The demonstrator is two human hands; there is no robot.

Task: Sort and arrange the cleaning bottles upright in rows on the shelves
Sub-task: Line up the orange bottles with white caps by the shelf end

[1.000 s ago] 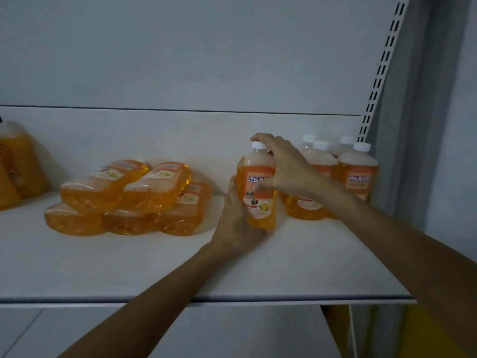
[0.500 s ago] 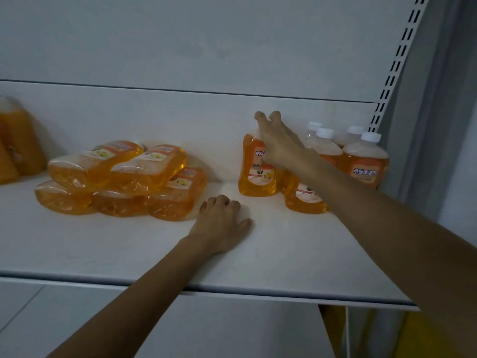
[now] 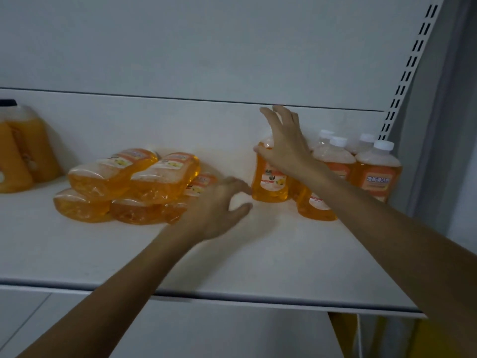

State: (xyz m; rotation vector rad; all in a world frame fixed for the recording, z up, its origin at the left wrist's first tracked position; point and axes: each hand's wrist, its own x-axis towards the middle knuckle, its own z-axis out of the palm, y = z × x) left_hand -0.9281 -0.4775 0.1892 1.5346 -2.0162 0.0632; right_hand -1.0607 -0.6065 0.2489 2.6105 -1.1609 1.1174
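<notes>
Looks like you're between bottles here: your right hand (image 3: 284, 148) is up near the back edge of the shelf (image 3: 258, 267), toward its right end, fingers fanned out and only the thumb touching the shoulder of the upright bottle (image 3: 269, 183) there, so that grip is slack and holds nothing. Your left hand (image 3: 216, 208) hovers over the shelf just beside the right end of the lying pile (image 3: 134, 187), fingers loosely curled, empty too as far as the blur lets me tell. I'd guess the next move is taking one from the pile, which calls for lifting it off the top without rolling the others toward the front edge, then standing it left of the upright one. Count: five standing by the right edge, meaning four white-capped bottles (image 3: 376, 171) plus the one under your thumb; at least five lying in crinkly wrap, maybe six since your hand hides that end; and two big jugs (image 3: 31, 148) at the left edge
</notes>
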